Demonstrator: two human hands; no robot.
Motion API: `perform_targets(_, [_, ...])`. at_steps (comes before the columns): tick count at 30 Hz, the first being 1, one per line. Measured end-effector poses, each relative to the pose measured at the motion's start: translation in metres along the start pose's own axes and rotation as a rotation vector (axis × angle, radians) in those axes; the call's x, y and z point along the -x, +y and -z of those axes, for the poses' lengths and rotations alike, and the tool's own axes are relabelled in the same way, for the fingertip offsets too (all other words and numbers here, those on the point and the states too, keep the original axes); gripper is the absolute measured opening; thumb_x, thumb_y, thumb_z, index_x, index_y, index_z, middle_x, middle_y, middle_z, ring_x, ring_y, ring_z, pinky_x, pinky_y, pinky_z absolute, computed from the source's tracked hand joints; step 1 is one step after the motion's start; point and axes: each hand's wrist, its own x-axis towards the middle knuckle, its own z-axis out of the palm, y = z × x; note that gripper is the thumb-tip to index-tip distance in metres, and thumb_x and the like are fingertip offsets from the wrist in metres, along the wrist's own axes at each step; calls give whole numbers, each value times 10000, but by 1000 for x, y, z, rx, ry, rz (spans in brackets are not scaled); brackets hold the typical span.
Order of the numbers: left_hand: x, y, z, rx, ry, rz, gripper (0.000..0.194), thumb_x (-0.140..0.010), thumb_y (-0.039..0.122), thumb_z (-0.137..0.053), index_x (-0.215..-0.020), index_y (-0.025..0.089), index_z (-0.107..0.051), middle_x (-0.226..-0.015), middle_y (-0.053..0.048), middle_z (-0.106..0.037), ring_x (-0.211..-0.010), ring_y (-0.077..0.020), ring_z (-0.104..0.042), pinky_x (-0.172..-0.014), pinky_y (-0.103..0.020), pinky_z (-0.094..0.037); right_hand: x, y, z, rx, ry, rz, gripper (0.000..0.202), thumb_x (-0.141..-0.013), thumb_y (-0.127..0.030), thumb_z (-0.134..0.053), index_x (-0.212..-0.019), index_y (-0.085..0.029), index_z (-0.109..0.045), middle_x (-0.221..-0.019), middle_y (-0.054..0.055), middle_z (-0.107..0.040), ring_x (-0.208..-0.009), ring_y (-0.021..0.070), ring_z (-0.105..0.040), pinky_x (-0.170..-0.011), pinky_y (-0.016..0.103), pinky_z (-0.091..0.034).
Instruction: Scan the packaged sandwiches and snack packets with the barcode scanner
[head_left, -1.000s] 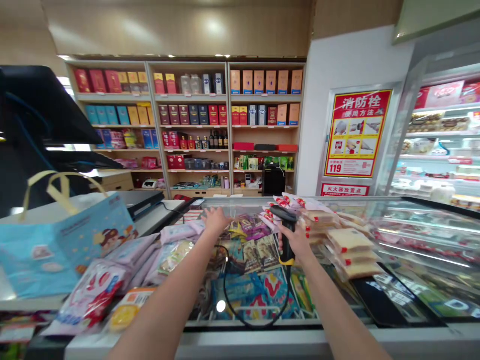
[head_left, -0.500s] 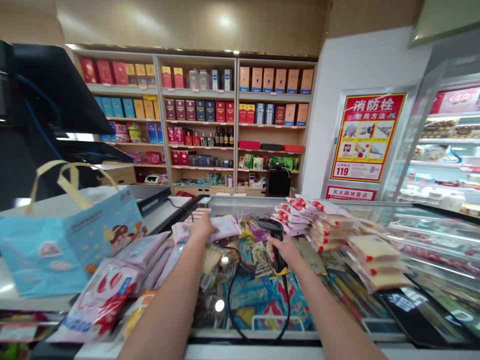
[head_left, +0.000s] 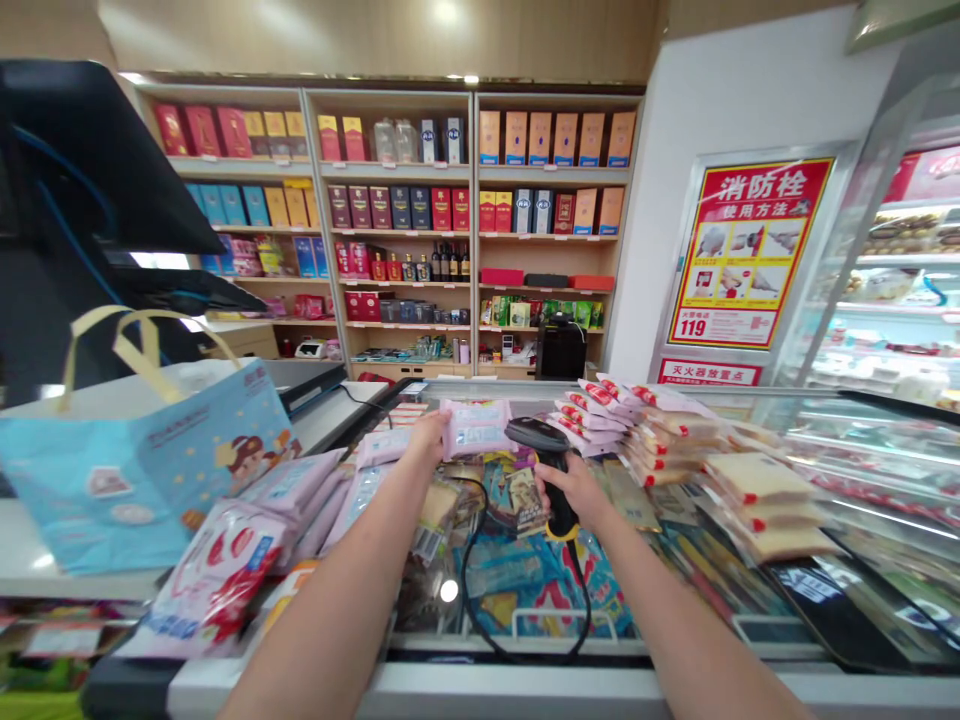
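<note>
My left hand [head_left: 429,438] grips the left end of a pink-white packet [head_left: 478,427], raised above the glass counter. My right hand [head_left: 574,488] is wrapped round the handle of a black and yellow barcode scanner [head_left: 555,475], whose head is just right of the packet. From the handle a black cable [head_left: 466,580] loops over the glass. More pink packets [head_left: 296,490] lie left of my left arm, with a red and white packet [head_left: 217,565] in front. Behind the scanner, to the right, is a pile of pink packets [head_left: 592,415].
A blue paper bag [head_left: 142,470] stands at the left beside a black monitor [head_left: 97,160]. Stacked bread packets [head_left: 761,490] sit on the right of the glass counter [head_left: 420,640]. Shelves of boxes [head_left: 472,235] line the back wall; a chilled display [head_left: 900,310] is at far right.
My left hand has moved right and lifted the pink packet, which is now close to the scanner head. The scanner stays in my right hand. The view has shifted slightly.
</note>
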Motion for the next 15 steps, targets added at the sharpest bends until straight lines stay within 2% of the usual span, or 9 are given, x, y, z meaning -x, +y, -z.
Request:
perform_targets(2, [8, -4, -8, 49, -33, 87, 115, -775, 56, -584, -759, 170, -592, -667, -45, -673, -755, -215, -707, -754, -379, -582, 2, -1, -2, 33, -46, -4, 370, -636, -483, -742, -734, -180, -553, -490, -49, -541, -364, 94, -483, -381, 230, -440])
perform_targets(4, [15, -9, -13, 124, -46, 116, 105, -792, 62, -570, -805, 164, -593, -695, -42, -681, -775, -209, -709, -783, -381, -581, 2, -1, -3, 65, -78, -14, 361, -628, -472, -744, -692, -185, -534, -481, -50, -534, -370, 96, -488, -390, 235, -453])
perform_targets(11, [17, -24, -15, 185, 24, 22, 77, -768, 104, -631, -773, 174, -599, -666, -8, -655, -781, -189, -695, -814, -363, -562, -1, 7, -3, 128, -117, -27, 353, -639, -447, -734, -762, -194, -521, -495, -65, -552, -362, 100, -505, -397, 238, -466])
perform_targets(15, [16, -29, -16, 184, 37, -6, 78, -777, 97, -609, -768, 174, -602, -623, 16, -637, -706, -149, -674, -789, -321, -558, -2, 10, -3, 189, -126, -41, 350, -642, -433, -733, -783, -202, -512, -482, -66, -550, -366, 115, -518, -403, 245, -465])
